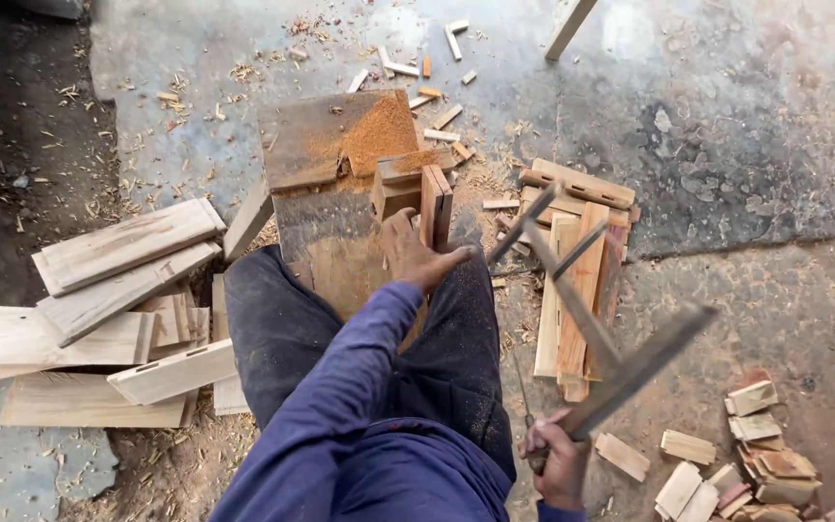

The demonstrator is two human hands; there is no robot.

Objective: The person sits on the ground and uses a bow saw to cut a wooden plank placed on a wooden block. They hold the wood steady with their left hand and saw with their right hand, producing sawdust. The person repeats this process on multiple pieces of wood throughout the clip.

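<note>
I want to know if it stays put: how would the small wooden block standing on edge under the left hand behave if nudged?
The wooden block stands on its narrow edge, so it would probably tip easily. It looks stiff and fairly light. The left hand steadies it.

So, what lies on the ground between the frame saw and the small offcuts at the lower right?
Head view: between the frame saw and the offcuts, only bare concrete floor.

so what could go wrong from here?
1. The left hand grips the upright wood pieces on the low bench right where a cut would land; the fingers may be caught.
2. The frame saw is held in the right hand, raised beside the knee; a loose swing could hit the leg.
3. Sawdust on the bench may let the pieces slip.
</note>
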